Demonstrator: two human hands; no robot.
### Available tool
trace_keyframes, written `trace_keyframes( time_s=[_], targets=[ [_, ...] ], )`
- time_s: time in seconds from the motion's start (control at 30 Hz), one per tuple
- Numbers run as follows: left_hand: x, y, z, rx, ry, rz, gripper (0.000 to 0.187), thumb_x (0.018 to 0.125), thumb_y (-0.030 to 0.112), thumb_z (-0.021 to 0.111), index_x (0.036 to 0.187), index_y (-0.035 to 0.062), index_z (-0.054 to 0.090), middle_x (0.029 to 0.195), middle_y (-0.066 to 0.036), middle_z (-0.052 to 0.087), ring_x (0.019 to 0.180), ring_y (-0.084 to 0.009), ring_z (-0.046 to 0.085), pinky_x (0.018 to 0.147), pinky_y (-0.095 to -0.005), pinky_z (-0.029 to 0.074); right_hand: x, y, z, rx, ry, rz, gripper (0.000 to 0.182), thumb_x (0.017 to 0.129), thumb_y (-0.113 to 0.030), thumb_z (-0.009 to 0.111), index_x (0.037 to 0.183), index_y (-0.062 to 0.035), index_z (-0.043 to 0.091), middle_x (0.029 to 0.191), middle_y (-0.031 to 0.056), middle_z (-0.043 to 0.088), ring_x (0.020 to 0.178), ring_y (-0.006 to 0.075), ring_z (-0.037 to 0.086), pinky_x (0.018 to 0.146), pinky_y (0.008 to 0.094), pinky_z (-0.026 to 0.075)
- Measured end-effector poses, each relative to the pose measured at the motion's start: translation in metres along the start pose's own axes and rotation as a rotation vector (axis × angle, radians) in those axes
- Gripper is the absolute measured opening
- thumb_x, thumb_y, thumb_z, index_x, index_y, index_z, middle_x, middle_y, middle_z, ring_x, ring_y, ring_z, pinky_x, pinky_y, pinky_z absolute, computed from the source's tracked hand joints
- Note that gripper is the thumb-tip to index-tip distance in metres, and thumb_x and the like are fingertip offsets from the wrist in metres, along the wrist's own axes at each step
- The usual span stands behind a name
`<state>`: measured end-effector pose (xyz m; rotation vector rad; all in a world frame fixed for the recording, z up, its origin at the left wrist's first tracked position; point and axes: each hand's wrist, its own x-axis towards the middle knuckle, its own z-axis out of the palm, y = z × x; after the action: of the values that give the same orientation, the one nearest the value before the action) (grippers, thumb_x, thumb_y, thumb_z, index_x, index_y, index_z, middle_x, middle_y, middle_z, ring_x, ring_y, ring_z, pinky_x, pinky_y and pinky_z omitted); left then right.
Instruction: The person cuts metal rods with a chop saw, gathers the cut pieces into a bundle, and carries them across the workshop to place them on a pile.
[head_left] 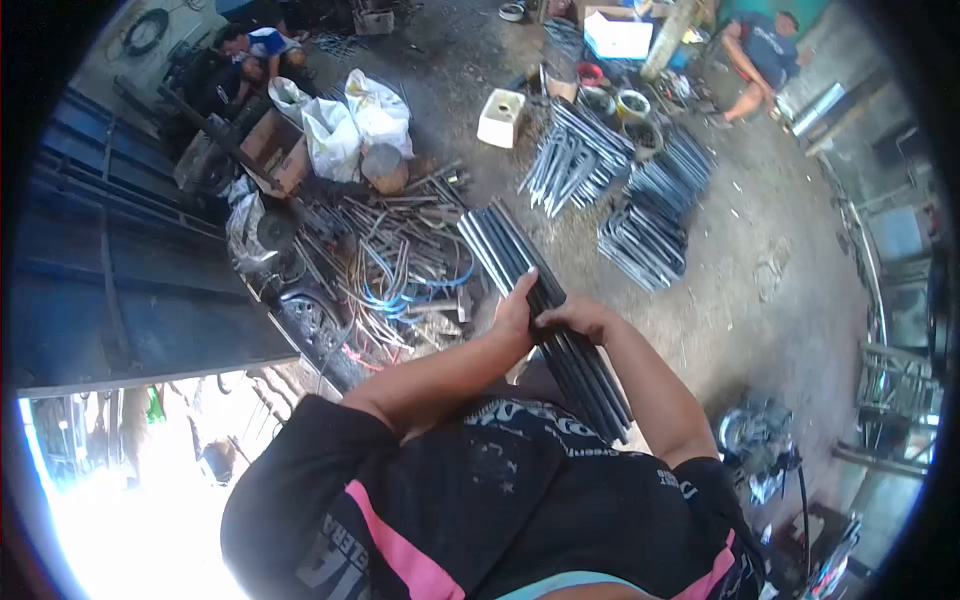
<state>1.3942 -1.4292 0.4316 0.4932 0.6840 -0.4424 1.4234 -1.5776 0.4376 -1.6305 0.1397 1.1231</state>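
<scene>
A bundle of dark metal rods [585, 385] lies slantwise in front of my body, its upper end pointing toward the floor ahead. My left hand [515, 312] is wrapped round the left side of the bundle near its middle, thumb on top. From the right, my right hand [582, 317] grips the same bundle, close beside the left one. Beyond the rods, bent metal bars [575, 155] are stacked on the floor, with darker bent bars [645, 240] to their right.
Scrap rods and a blue hose [400, 300] lie left of the bundle. White sacks [375, 115], a wooden stump [385, 168], a pale basin [501, 117] and buckets [633, 103] stand ahead. One person [265, 50] is at the upper left, another [765, 55] sits at the upper right. Machinery [755, 430] is at the lower right.
</scene>
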Motion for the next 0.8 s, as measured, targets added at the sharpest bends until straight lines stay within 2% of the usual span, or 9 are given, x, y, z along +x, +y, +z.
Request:
trace_keyframes(
  time_s=[0.07,0.17,0.3,0.37,0.47,0.57,0.63,0.7,0.8],
  targets=[
    [0.020,0.011,0.029,-0.056,0.076,0.034,0.033,0.087,0.035,0.067,0.104,0.0082,0.058,0.091,-0.011,0.066,0.079,-0.0289,0.066,0.072,-0.0470,0.055,0.017,-0.011,-0.030,-0.044,-0.005,0.017,0.041,0.071,-0.023,0.079,0.101,0.0025,0.067,0.082,0.0092,0.068,0.068,0.0196,0.066,0.066,0.0327,0.053],
    [0.059,0.033,0.072,-0.075,0.128,0.098,0.034,0.087,0.036,0.066,0.103,0.0073,0.058,0.091,-0.011,0.065,0.079,-0.0284,0.066,0.073,-0.0460,0.056,0.020,-0.091,-0.079,-0.110,-0.115,0.070,0.042,0.073,-0.025,0.079,0.102,0.0022,0.068,0.087,0.0097,0.069,0.078,0.0186,0.064,0.070,0.0326,0.050],
    [0.118,0.079,0.106,-0.170,0.088,0.024,0.036,0.089,0.036,0.063,0.105,0.0048,0.058,0.090,-0.011,0.065,0.078,-0.0275,0.066,0.073,-0.0442,0.056,0.074,-0.143,-0.128,-0.076,-0.173,0.100,0.041,0.071,-0.024,0.079,0.100,0.0024,0.068,0.084,0.0077,0.069,0.069,0.0184,0.065,0.064,0.0323,0.052],
    [0.151,0.109,0.125,-0.182,0.116,0.040,0.037,0.090,0.037,0.062,0.106,0.0038,0.059,0.089,-0.011,0.066,0.077,-0.0272,0.066,0.074,-0.0436,0.056,0.126,-0.149,-0.158,-0.123,-0.165,0.142,0.040,0.072,-0.023,0.079,0.101,0.0025,0.068,0.086,0.0079,0.069,0.073,0.0182,0.066,0.069,0.0317,0.052],
    [0.185,0.135,0.140,-0.199,0.211,0.119,0.037,0.090,0.038,0.062,0.104,0.0034,0.060,0.089,-0.011,0.066,0.077,-0.0266,0.066,0.074,-0.0434,0.056,0.133,-0.222,-0.166,-0.050,-0.225,0.061,0.039,0.074,-0.021,0.077,0.103,0.0022,0.068,0.089,0.0083,0.070,0.078,0.0181,0.066,0.075,0.0308,0.052],
    [0.210,0.189,0.166,-0.199,0.221,0.136,0.037,0.088,0.033,0.065,0.111,0.0046,0.058,0.093,-0.011,0.066,0.080,-0.0261,0.066,0.075,-0.0429,0.057,0.181,-0.254,-0.188,-0.057,-0.281,0.085,0.037,0.074,-0.020,0.077,0.102,0.0019,0.068,0.091,0.0085,0.070,0.081,0.0182,0.067,0.077,0.0306,0.052],
    [0.234,0.218,0.178,-0.178,0.228,0.193,0.040,0.091,0.036,0.061,0.115,0.0043,0.057,0.100,-0.014,0.065,0.086,-0.0297,0.065,0.079,-0.0464,0.055,0.207,-0.288,-0.201,-0.024,-0.311,-0.035,0.036,0.073,-0.021,0.077,0.100,0.0019,0.069,0.091,0.0095,0.070,0.080,0.0186,0.067,0.075,0.0312,0.052],
    [0.261,0.240,0.179,-0.154,0.245,0.231,0.042,0.094,0.039,0.056,0.118,0.0041,0.056,0.107,-0.017,0.063,0.092,-0.0333,0.064,0.083,-0.0498,0.054,0.233,-0.318,-0.215,-0.139,-0.321,0.103,0.044,0.073,-0.017,0.077,0.110,0.0032,0.065,0.098,0.0114,0.069,0.087,0.0206,0.065,0.080,0.0315,0.050],
    [0.309,0.281,0.192,-0.237,0.240,0.264,0.042,0.093,0.037,0.058,0.120,0.0042,0.055,0.108,-0.015,0.063,0.094,-0.0328,0.065,0.083,-0.0500,0.054,0.292,-0.355,-0.241,-0.230,-0.350,0.107,0.046,0.071,-0.021,0.079,0.106,0.0054,0.066,0.096,0.0131,0.069,0.082,0.0214,0.065,0.075,0.0316,0.050]
  ],
)
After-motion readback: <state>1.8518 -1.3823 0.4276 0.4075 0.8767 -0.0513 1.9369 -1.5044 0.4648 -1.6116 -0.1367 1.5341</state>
